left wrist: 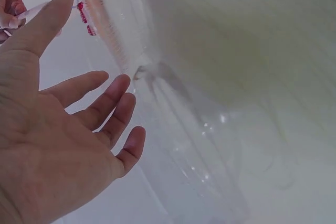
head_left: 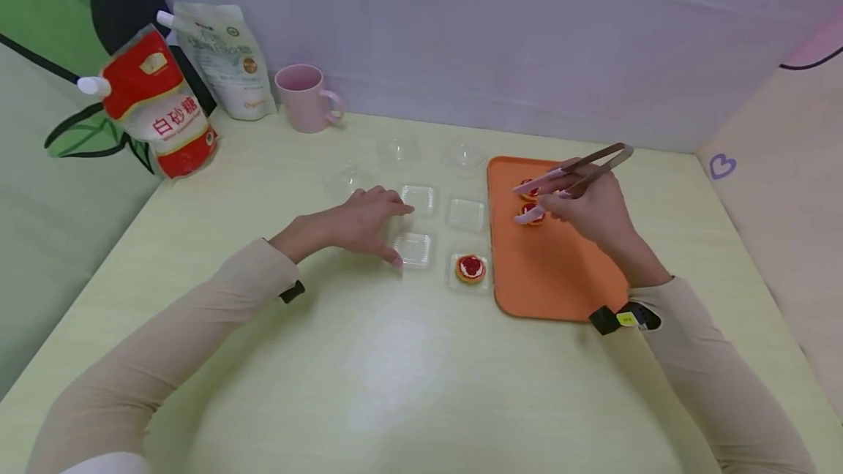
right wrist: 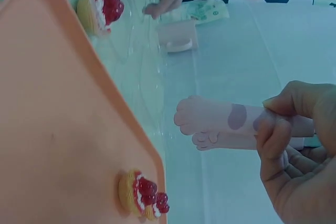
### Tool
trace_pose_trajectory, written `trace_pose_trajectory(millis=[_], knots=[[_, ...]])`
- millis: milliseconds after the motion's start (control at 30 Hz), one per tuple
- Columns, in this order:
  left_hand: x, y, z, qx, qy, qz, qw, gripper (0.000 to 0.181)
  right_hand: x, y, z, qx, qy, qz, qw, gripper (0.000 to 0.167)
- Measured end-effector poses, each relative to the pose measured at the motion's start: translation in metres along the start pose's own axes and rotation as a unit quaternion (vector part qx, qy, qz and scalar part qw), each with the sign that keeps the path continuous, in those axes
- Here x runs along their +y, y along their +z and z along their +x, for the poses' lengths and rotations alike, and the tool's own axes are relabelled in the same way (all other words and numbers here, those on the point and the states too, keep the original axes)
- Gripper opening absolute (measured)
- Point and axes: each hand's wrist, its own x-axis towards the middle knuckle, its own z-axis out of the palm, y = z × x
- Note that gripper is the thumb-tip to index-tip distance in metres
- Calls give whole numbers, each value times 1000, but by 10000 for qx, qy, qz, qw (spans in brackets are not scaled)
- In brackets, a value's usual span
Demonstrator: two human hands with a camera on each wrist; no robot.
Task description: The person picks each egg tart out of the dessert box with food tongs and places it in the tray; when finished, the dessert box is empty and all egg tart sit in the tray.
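Note:
My right hand [head_left: 596,207] grips a pair of tongs [right wrist: 220,114] with pale pink, paw-shaped tips. The tips are apart, over the far left part of an orange tray [head_left: 553,269]. Two small tarts with red fruit and white cream lie on that tray, the nearer tart [head_left: 532,215] partly behind a tong tip. Another fruit tart [head_left: 470,268] sits in a clear plastic container left of the tray. My left hand [head_left: 369,222] spreads its fingers beside a clear container [head_left: 413,249] and a farther container [head_left: 419,198]; whether it touches either I cannot tell.
One more clear container [head_left: 467,215] stands beside the tray. Clear domed lids [head_left: 398,151] lie behind the containers. At the back left are a pink mug [head_left: 306,104], a red and white sugar bag [head_left: 165,108] and a pale spouted pouch [head_left: 230,64]. A cloth wall borders the table.

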Motion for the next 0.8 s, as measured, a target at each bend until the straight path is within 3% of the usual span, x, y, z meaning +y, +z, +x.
trace_pose_trajectory(millis=[300, 600, 800], knots=[[17, 2, 5, 344, 432, -86, 9984, 81, -12, 12, -11, -480, -224, 597, 9968, 30], [46, 18, 23, 342, 487, 491, 9970, 83, -21, 28, -27, -1136, 67, 252, 9932, 34], [59, 26, 32, 231, 626, 865, 9940, 83, -21, 37, -32, -1276, -124, 49, 9917, 31]])
